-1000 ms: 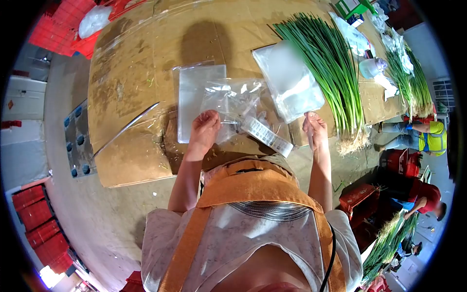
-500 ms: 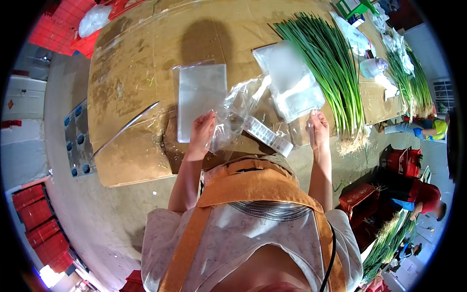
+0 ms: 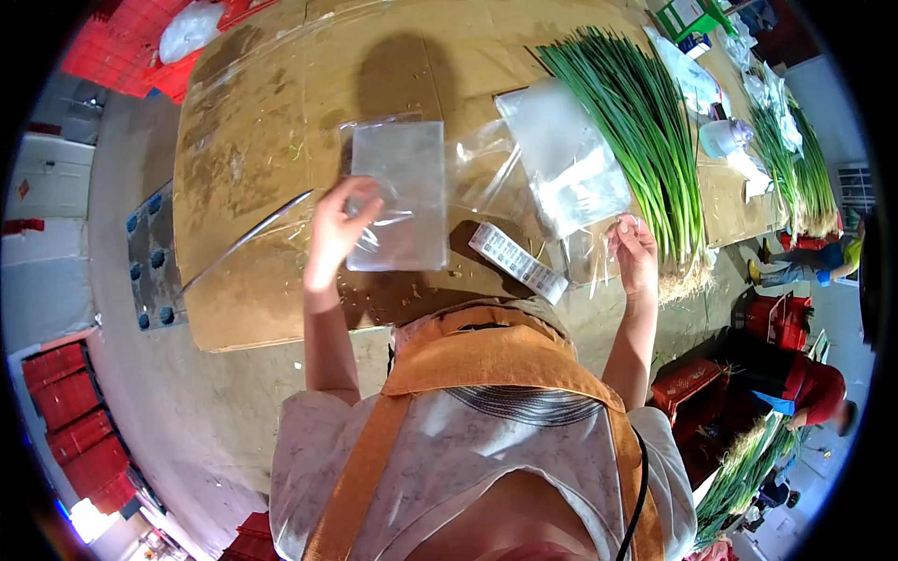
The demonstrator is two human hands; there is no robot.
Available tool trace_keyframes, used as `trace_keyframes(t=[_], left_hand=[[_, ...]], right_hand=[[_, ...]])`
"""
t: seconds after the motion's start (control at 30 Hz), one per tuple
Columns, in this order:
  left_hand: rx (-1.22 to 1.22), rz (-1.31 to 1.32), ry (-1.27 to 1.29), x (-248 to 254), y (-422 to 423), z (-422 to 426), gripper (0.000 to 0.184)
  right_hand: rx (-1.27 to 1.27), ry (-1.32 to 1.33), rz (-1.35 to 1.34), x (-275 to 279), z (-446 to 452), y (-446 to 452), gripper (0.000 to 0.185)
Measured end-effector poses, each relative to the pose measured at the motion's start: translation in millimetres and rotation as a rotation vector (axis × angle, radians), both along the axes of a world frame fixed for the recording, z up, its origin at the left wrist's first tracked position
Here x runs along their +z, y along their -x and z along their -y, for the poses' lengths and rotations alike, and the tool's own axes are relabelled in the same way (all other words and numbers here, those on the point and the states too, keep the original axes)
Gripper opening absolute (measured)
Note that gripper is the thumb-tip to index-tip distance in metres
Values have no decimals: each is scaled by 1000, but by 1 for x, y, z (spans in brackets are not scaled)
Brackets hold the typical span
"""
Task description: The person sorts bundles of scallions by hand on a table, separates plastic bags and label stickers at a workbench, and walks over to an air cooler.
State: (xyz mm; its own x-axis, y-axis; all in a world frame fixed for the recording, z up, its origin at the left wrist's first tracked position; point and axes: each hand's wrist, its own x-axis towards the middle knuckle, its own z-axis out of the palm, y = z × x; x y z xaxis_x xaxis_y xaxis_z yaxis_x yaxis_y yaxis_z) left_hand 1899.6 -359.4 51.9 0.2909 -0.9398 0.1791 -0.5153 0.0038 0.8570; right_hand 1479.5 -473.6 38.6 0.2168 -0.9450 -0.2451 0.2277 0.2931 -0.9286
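Table (image 3: 238, 309), broadest, under the onions (image 3: 645, 159); most open cardboard well left of the onions and beyond their leaf tips. Onions long, slanting, roots at the table's near edge, tips pointing away and leftward; lying as half a second ago. Right stack (image 3: 580, 187) of clear bags just left of the onions, long axis slanting nearly parallel to them, hardly any gap along that edge. Left stack (image 3: 416, 168) well left of the onions, long axis pointing straight away from the near edge. Loose bag (image 3: 482, 173) left of the onions; earlier drawn out to the left hand, now showing only between the stacks. Left hand (image 3: 346, 220) farther from the onions than before, over the left stack's outer edge; fingers loosely curved, blurred, cannot tell whether grasping anything. Right hand (image 3: 636, 252) just left of the roots, shifted slightly toward them; thumb and forefinger pinching film (image 3: 613, 241). Labels (image 3: 517, 262) left of the roots, long axis slanting, lower end nearer the table's edge.
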Motion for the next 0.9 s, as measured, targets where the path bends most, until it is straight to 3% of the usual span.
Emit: trace_keyframes(t=[0.23, 0.47, 0.57, 0.67, 0.77, 0.83, 0.9], left_hand=[[385, 662, 297, 19, -52, 43, 17], [550, 643, 398, 41, -96, 139, 32], [612, 759, 278, 35, -125, 196, 46], [665, 670, -103, 9, -140, 227, 63], [670, 539, -276, -34, -147, 221, 70], [630, 367, -83, -100, -167, 218, 56], [601, 363, -4, -122, -151, 196, 41]], right_hand=[[264, 96, -6, 2, 2, -6, 10], [305, 71, 159, -6, 22, -70, 12], [384, 22, 288, -18, 28, -110, 15], [361, -97, 390, -33, 22, -155, 17], [401, -321, 409, -48, 16, -186, 14], [410, -395, 400, -66, 7, -202, 15], [495, -370, 384, -70, -6, -210, 13]])
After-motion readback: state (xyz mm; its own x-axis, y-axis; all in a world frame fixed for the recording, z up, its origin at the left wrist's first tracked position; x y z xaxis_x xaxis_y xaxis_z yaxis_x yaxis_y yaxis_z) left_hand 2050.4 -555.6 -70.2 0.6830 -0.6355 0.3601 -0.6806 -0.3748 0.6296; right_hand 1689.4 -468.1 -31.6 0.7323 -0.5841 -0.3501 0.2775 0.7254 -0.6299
